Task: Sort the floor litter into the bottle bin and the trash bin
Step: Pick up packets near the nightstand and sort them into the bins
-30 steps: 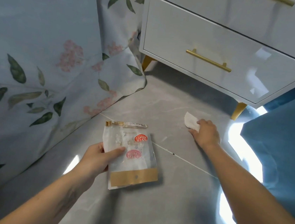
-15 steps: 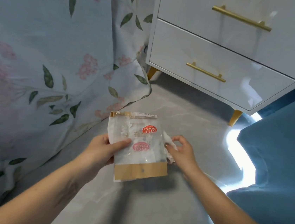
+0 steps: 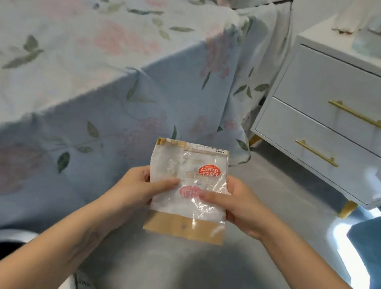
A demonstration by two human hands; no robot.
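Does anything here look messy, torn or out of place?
The wrapper held by the left hand and right hand is crumpled, its top edge ragged as if torn open, print upside down. The floral bedcover droops onto the floor beside the nightstand. Nothing looks spilled.

A second ago my right hand was out on the floor by the nightstand, on a white scrap; half a second ago it had brought the scrap beside the wrapper; now its thumb lies across the wrapper's front, both hands holding it, and the scrap is out of sight; my view has lifted, showing the bed's top and the nightstand's top.
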